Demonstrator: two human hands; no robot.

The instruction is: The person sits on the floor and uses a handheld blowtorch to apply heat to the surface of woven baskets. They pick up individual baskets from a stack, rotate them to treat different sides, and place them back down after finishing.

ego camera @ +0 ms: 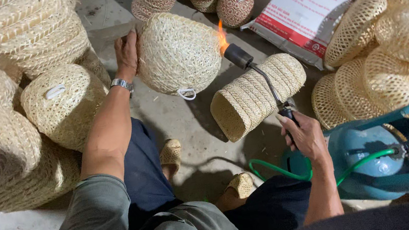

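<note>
My left hand point(126, 53) grips the left side of a round woven basket point(177, 52), held up off the floor with its white loop handle hanging below. My right hand point(305, 136) holds the handle of a gas torch point(256, 72). The torch's black nozzle points up at the basket's right side, and an orange flame point(222, 38) licks the weave there. A green hose point(279, 170) runs from the torch to a blue gas cylinder point(376, 161) at my right.
A long woven basket point(257, 95) lies on the floor under the torch. Stacks of woven baskets stand at left point(63, 104) and right point(389, 56). A red and white sack point(306, 9) lies at the back. My sandalled feet point(170, 155) rest on concrete.
</note>
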